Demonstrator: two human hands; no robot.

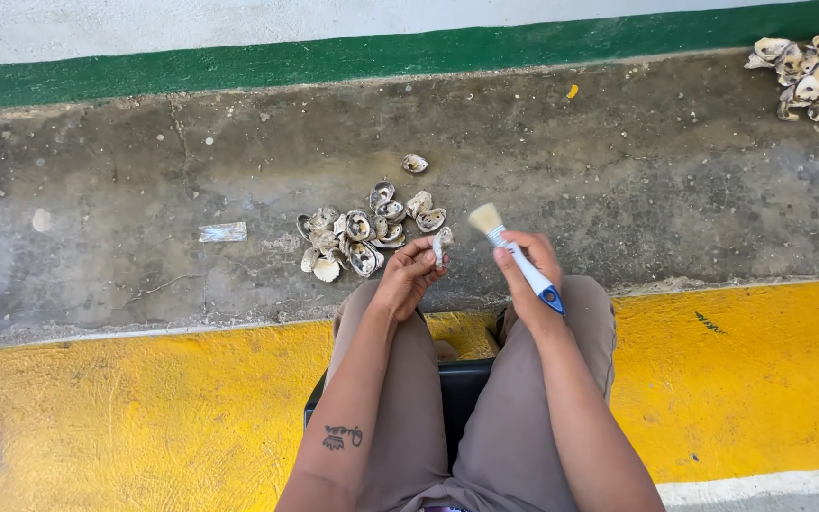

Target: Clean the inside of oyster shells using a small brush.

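Concrete floor [618,171] — two shell piles [362,232]

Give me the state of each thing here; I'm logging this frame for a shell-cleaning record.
left hand: shut on a shell
shell: held up, off the ground
right hand: shut on a brush
brush: bristles up, clear of the shell
near shell pile: loose on concrete
far shell pile: heaped, untouched

Grey concrete floor [618,171], yellow strip [125,417], green band [334,57]
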